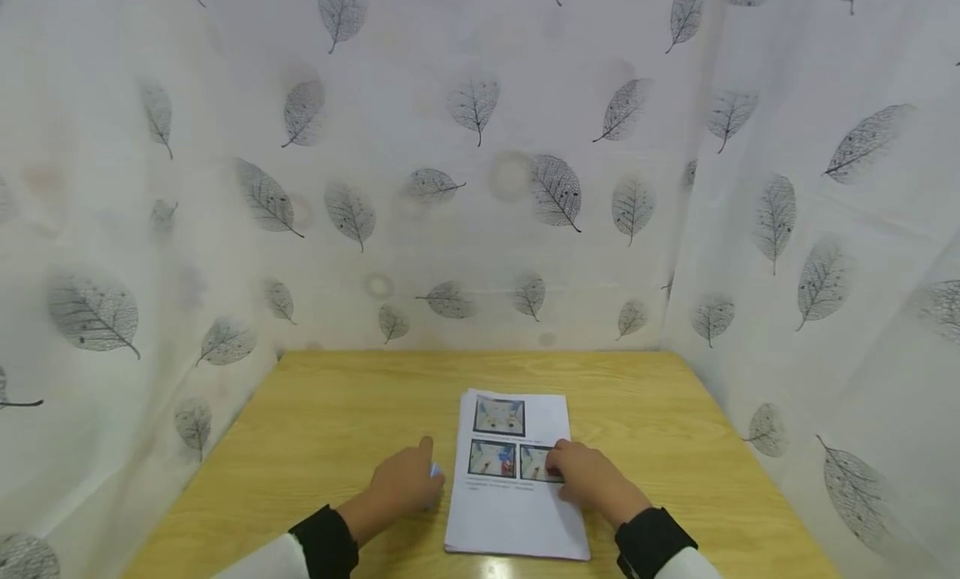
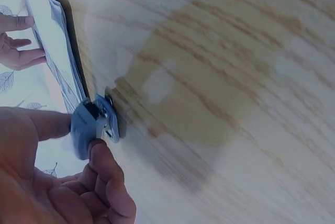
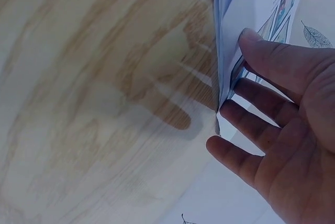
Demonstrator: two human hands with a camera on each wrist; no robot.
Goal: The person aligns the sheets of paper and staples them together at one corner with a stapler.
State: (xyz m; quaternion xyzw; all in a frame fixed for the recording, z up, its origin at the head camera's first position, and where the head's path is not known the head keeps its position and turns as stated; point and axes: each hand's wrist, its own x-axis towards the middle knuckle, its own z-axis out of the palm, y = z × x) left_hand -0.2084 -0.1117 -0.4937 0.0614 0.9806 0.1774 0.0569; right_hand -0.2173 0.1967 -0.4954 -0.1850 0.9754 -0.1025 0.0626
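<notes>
A small blue stapler (image 2: 88, 125) is pinched between the thumb and curled fingers of my left hand (image 1: 403, 483). It stands just off the left edge of a stack of printed paper (image 1: 517, 521), low over the table; whether it touches the wood I cannot tell. In the head view the hand hides most of the stapler. On the stack's right side lies my right hand (image 1: 592, 477), its thumb on the top sheet and its fairly straight fingers (image 3: 251, 122) against the edge. Pictures and lines of text are printed on the top sheet.
The stack lies on a yellow wooden table (image 1: 360, 396) with a visible grain. White curtains (image 1: 465, 246) with grey leaf prints hang behind it and along both sides.
</notes>
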